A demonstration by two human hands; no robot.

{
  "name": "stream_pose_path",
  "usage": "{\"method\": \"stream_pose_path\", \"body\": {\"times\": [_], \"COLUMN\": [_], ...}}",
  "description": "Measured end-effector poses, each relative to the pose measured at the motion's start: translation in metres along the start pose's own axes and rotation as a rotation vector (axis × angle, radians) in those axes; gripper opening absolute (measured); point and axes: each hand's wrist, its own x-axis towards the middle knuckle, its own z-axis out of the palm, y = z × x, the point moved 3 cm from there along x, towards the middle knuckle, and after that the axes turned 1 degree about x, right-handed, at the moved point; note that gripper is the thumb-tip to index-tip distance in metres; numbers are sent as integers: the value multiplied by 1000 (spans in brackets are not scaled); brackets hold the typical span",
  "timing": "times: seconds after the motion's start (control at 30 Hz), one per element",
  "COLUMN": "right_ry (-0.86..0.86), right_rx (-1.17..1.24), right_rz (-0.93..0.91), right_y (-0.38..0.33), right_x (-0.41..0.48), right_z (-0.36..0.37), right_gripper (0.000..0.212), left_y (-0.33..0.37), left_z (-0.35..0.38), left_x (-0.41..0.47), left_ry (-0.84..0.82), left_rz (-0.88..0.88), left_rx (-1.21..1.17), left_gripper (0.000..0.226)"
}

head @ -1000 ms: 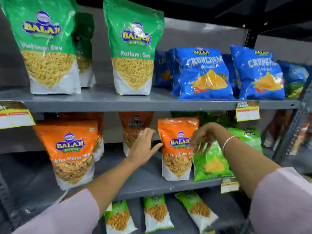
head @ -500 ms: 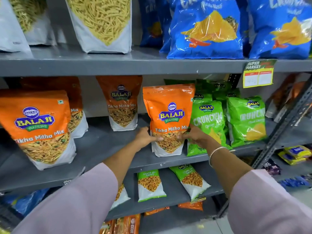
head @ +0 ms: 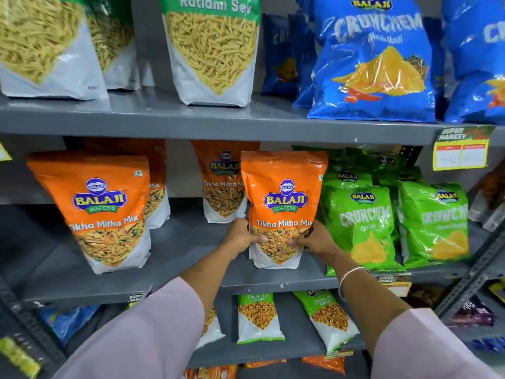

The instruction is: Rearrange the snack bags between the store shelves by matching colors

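An orange Tikha Mitha Mix bag point(head: 284, 198) stands upright on the middle shelf point(head: 191, 280). My left hand point(head: 240, 236) grips its lower left side and my right hand point(head: 314, 239) grips its lower right side. Another orange bag point(head: 101, 203) stands at the left, and two more orange bags point(head: 221, 181) sit behind. Light green Crunchem bags point(head: 360, 222) crowd the shelf just right of the held bag.
The top shelf point(head: 218, 121) carries green-and-white Ratlami Sev bags point(head: 213, 47) at left and blue Crunchem bags point(head: 374, 61) at right. Small green Chana Jor Garam packs point(head: 259, 318) lie on the lower shelf. A yellow price tag point(head: 461, 154) hangs at the right.
My view dropped toward the middle shelf and came closer. Both hands went from open beside the orange bag to closed on its lower sides.
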Motion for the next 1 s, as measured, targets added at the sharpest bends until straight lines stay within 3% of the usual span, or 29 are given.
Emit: {"method": "stream_pose_path", "body": {"times": [0.4,0.87,1.0], "right_ry": [-135,-173,-171], "right_rx": [75,100,98], "right_rz": [-26,-9,-23], "right_y": [-32,-27,-34], "right_x": [9,16,10], "right_z": [107,116,111], "right_gripper": [67,69,71], "left_y": [-48,-62,-53], "left_z": [-97,-99,-104], "left_x": [-10,-7,-19], "left_ry": [140,97,200], "left_rz": [-39,-74,-9], "left_rx": [41,-4,124], "left_gripper": [45,50,60]}}
